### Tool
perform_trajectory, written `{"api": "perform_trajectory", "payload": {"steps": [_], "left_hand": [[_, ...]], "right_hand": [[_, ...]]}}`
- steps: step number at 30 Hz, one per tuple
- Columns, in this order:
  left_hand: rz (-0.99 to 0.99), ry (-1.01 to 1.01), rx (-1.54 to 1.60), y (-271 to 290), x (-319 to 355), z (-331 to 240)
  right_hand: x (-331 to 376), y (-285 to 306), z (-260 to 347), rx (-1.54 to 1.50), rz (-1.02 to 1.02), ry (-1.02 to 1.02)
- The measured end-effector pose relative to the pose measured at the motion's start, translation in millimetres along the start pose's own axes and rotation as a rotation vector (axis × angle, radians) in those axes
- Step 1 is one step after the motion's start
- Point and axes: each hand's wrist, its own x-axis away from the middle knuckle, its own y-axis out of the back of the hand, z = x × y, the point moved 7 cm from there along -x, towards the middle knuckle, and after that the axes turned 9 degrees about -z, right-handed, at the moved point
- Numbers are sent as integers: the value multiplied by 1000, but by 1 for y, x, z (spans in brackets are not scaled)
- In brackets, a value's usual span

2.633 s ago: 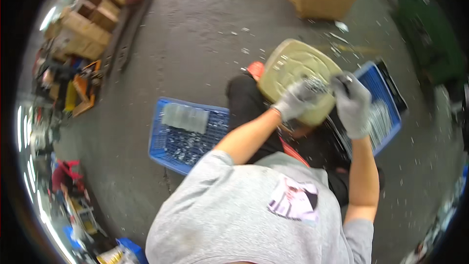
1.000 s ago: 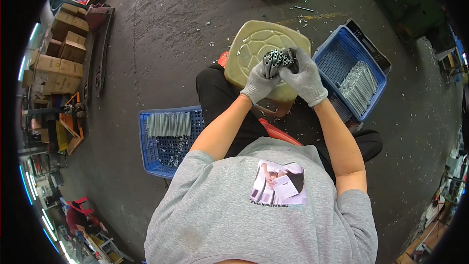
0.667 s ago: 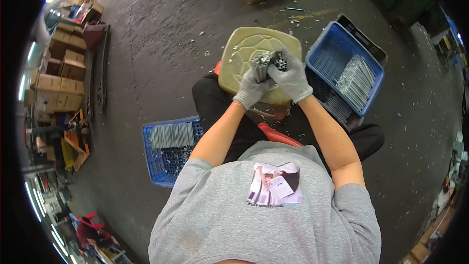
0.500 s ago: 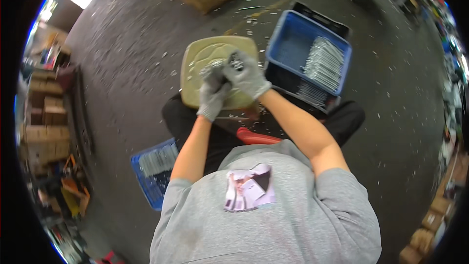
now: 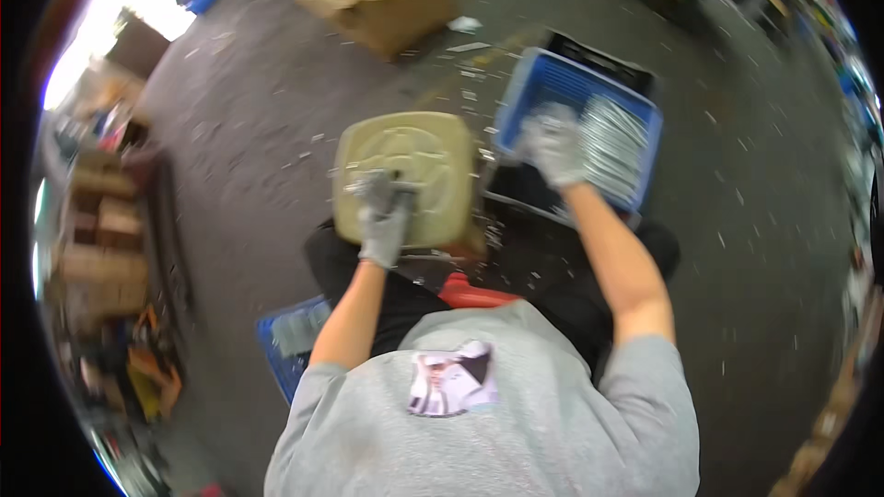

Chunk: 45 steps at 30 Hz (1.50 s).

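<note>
My left hand (image 5: pixel 381 212), in a light knitted glove, is over a pale yellow square stool top (image 5: pixel 449 207). Its fingers are closed, and a small greyish piece seems to jut from them; blur hides its kind. My right hand (image 5: pixel 556 147), gloved alike, reaches over the blue plastic crate (image 5: pixel 652 143) on the right. Motion smears its fingers, so I cannot see what they hold. Beside that hand, inside the crate, lies a stack of slim silvery metal strips (image 5: pixel 614 147).
A black crate (image 5: pixel 603 60) sits beneath the blue one. An open cardboard box (image 5: pixel 387 9) stands beyond the stool. At lower left is another blue crate (image 5: pixel 276 350) with silvery pieces. Something red (image 5: pixel 474 293) lies between my legs. Small scraps litter the floor.
My hands were together above the stool; my right hand has moved right, over the blue crate. My left hand remains above the stool. The whole view has shifted slightly.
</note>
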Motion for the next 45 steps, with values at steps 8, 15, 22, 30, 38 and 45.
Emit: {"api": "perform_trajectory", "payload": {"steps": [8, 15, 22, 30, 38, 45], "left_hand": [[22, 119, 95, -11, 15, -10], [58, -111, -32, -15, 4, -24], [48, 146, -49, -17, -1, -9], [94, 132, -100, -19, -1, -22], [46, 64, 45, -15, 7, -14], [-8, 17, 219, -17, 13, -11]], "right_hand": [[-78, 130, -135, 1397, 354, 166], [-125, 165, -259, 1655, 379, 90], [-143, 175, -313, 1558, 474, 91], [-151, 199, -288, 1381, 453, 113], [-136, 184, -213, 1402, 159, -13], [-58, 87, -89, 877, 327, 197]]}}
